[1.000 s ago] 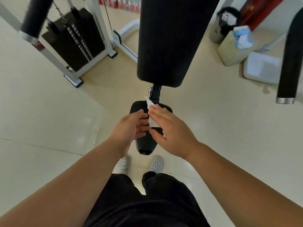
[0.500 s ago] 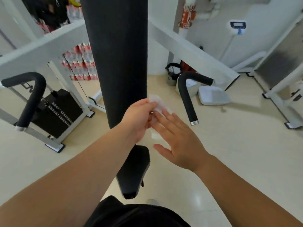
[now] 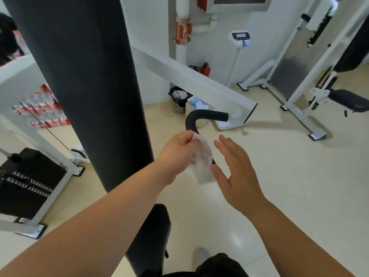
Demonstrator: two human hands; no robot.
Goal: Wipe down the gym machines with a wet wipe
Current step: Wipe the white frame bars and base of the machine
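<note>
My left hand (image 3: 177, 154) pinches the wipe (image 3: 201, 162) by its top edge so it hangs unfolded, while my right hand (image 3: 237, 172) waits beside it, fingers straight, grasping nothing.

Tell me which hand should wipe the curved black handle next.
Left. The left hand pinches the wet wipe close to the curved black handle; the right hand is open and empty.

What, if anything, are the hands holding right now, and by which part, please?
The left hand pinches the wet wipe by its upper edge; the right hand holds nothing.
</note>
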